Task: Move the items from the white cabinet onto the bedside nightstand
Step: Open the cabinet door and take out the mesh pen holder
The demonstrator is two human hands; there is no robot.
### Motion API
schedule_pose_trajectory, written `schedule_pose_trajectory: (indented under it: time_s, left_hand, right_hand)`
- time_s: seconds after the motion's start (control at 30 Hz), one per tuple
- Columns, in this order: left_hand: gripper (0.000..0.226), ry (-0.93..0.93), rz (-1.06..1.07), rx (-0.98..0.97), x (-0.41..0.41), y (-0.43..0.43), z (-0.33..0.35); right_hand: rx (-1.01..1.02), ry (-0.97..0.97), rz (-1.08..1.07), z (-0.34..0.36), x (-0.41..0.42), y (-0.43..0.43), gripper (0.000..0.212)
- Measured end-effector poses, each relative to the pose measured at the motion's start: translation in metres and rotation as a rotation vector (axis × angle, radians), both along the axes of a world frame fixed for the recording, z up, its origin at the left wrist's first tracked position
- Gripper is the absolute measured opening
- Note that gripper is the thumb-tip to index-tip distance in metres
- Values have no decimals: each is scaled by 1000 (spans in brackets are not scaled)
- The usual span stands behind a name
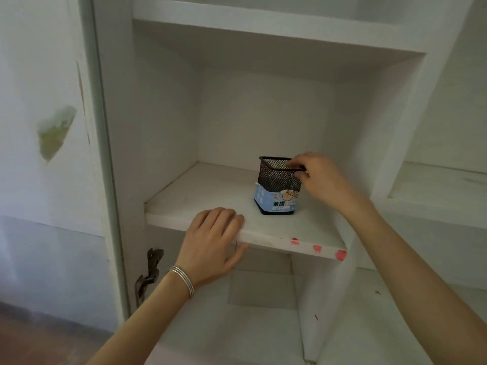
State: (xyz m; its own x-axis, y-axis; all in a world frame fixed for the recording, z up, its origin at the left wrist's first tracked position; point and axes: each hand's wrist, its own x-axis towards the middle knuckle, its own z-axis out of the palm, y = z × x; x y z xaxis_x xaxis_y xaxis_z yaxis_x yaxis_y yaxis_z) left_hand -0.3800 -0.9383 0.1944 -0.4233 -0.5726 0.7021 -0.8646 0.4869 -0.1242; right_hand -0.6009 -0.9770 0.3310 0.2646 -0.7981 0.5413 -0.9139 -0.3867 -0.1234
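Black wire mesh, a printed wrap and matt white board.

The pen cup (279,177) pinched in my right hand (321,177) is fine black metal mesh with a smooth solid rim, matt rather than shiny. A blue printed label (274,200), paper or thin film, I cannot tell which, wraps its lower half. The shelf (210,191) under my left hand (210,241) is matt white board, scuffed, with red blotches along its front edge. My bracelets (183,280) are thin polished silvery metal. The hinge (149,275) is dull dark metal.
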Motion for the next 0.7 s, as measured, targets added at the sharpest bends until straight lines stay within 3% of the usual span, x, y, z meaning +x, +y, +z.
schedule_pose_trajectory:
  time_s: [0.13,0.47,0.7]
  left_hand:
    - [50,5,15,39,0,4,-6]
    - [53,-39,76,81,1,12,-4]
    - [55,-44,210,113,8,63,3]
  right_hand:
    - [-67,-112,43,1,2,4,19]
    - [-130,-164,96,-6,-2,12,12]
    - [-147,-240,288,-1,1,40,12]
